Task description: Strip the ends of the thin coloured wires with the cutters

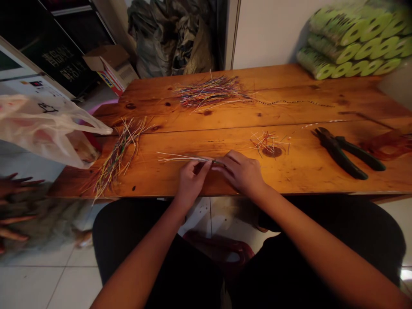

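Observation:
Near the front edge of the wooden table point(225, 137), my left hand point(192, 178) pinches a few thin pale wires point(175, 158) between thumb and forefinger. Their loose ends stretch out to the left above the wood. My right hand point(243, 171) is closed at the right end of the same wires, its fingertips nearly meeting the left thumb. The short part between the fingers is mostly covered. Right of my hands lies a small heap of short wire offcuts point(266, 143). A bundle of long coloured wires point(120, 154) rests to the left.
A larger wire pile point(209, 92) lies at the back, with a twisted strand point(292, 102) running right. Dark-handled pliers point(347, 154) rest at the right. Green rolls point(354, 47) are stacked back right. A plastic bag point(48, 128) hangs at the left; another person's hand point(14, 214) shows below.

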The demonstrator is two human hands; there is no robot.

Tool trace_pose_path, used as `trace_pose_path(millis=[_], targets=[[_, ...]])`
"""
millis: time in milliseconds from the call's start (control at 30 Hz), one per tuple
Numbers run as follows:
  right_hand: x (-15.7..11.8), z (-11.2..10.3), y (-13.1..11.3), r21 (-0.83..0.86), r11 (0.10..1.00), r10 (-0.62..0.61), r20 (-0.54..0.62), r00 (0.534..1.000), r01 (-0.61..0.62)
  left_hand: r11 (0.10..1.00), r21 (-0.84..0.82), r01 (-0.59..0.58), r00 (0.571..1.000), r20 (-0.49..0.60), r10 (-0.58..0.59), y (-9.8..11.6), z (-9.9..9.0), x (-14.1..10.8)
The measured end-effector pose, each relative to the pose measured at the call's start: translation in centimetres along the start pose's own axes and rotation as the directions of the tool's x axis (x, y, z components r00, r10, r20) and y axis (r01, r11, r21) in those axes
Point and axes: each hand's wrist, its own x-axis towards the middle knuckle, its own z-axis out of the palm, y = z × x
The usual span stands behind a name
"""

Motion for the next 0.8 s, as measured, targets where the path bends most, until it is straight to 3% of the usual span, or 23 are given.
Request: trace_pose_path(millis=[267,433,567,667,800], targets=[[0.3,-0.2,0.1,0.197,0.98,0.02,0.076,0.997,-0.035,0.998,0.031,-0.06,0.997,0.053,0.058,0.0,-0.1,0.0],[0.6,-0.4,0.8,0.475,0.879,-0.019,0.12,0.993,-0.04,0.981,0.129,-0.144,0.984,0.121,0.129,0.1,-0.3,-0.3],[0.8,-0.8,1.1,0.596,0.801,-0.051,0.157,0.986,-0.053,0.954,0.199,-0.222,0.971,0.135,0.198,0.3,-0.4,-0.7],[0.7,-0.7,0.9,0.601,0.797,-0.029,0.138,0.99,-0.06,0.969,0.152,-0.194,0.976,0.126,0.176,0.3,-0.4,-0.6],[0.5,0.0,0.7,0.563,0.819,0.071,0.088,0.994,-0.108,0.997,0.031,-0.07,0.995,0.077,0.068,0.3,-0.3,-0.1]])
